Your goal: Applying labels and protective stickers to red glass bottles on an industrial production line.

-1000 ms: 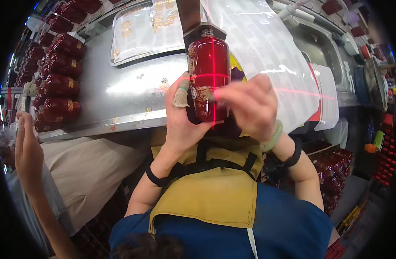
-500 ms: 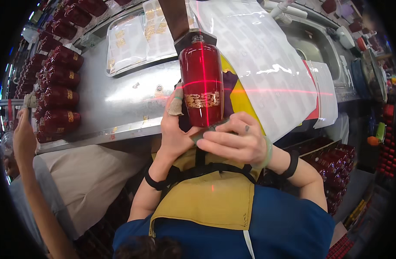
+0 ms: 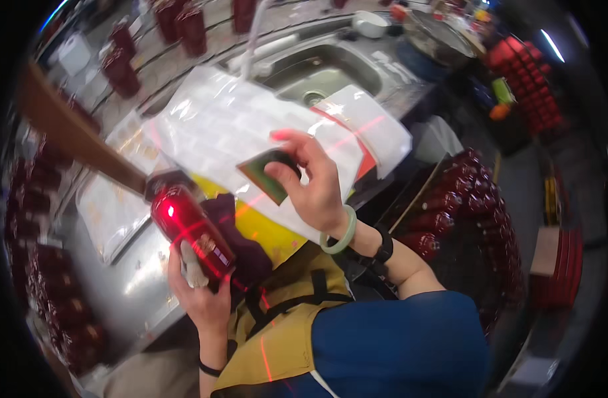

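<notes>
A glossy dark red bottle (image 3: 186,225) lies slanted with its neck end at a dark holder (image 3: 163,180) on a brown arm. My left hand (image 3: 209,302) is closed around the bottle's lower end; a pale fabric sleeve (image 3: 194,265) covers one of its fingers. Held off to the right, over the white sheets, is a flat green-brown scraper (image 3: 259,174), pinched between the thumb and fingers of my right hand (image 3: 317,186). Red light lines cross the bottle and my right hand. Motion blurs the bottle's gold decoration.
White plastic-covered sheets (image 3: 211,119) lie over a yellow sheet (image 3: 287,244) and beside a dark purple cloth (image 3: 241,232). A metal sink (image 3: 370,69) sits behind. Many red bottles (image 3: 460,205) fill the lower right; others (image 3: 68,312) stand at left. A tray (image 3: 95,222) lies left of the holder.
My right hand has moved with the scraper from the bottle's base out to the right over the sheets. My left hand stays on the bottle. The whole view has swung right.
</notes>
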`<act>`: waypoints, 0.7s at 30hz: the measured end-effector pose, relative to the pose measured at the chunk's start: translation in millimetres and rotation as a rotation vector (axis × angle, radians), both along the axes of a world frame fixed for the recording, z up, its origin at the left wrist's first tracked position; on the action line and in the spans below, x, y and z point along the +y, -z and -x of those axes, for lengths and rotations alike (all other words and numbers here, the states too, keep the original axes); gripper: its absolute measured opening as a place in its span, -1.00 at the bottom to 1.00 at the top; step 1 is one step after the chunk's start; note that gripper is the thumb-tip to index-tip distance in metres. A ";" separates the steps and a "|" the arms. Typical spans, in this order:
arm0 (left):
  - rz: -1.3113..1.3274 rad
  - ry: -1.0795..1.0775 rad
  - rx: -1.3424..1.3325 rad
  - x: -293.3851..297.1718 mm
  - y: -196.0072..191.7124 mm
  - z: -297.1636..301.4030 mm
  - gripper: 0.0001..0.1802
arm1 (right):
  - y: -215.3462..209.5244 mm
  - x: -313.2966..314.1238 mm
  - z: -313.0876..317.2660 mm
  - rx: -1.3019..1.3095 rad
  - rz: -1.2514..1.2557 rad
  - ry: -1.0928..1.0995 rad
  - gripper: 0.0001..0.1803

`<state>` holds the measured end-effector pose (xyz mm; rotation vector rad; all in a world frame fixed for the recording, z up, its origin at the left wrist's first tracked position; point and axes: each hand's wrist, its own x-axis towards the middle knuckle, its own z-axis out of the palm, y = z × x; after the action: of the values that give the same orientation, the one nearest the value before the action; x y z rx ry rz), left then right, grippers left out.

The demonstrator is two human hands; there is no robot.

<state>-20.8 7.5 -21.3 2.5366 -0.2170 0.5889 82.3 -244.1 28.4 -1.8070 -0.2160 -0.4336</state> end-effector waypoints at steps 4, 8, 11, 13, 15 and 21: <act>-0.100 0.028 -0.002 -8.9 -4.2 -0.5 0.15 | -31.3 -79.2 -26.2 -0.138 -0.522 0.207 -0.23; -0.168 0.061 -0.024 -18.1 -2.8 -3.7 0.14 | -45.1 -175.9 -34.6 -0.185 -0.517 0.581 -0.03; -0.178 0.034 -0.088 -15.3 0.2 -5.0 0.12 | -44.1 -236.4 -45.2 -0.065 -0.572 0.760 0.09; -0.218 0.068 -0.116 -14.6 1.9 -8.2 0.13 | -29.1 -281.3 -60.6 -0.127 -0.621 0.833 0.16; -0.280 0.028 -0.073 -9.3 -0.6 -6.4 0.12 | -26.2 -292.8 -68.1 -0.132 -0.674 0.860 0.16; -0.347 0.035 -0.084 -13.5 -3.5 -7.6 0.09 | -35.3 -321.1 -58.8 -0.125 -0.651 1.019 0.13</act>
<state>-13.2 -5.9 -17.8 2.8354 -0.4253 0.6956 141.1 -565.2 63.7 -1.1228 0.7280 -1.1704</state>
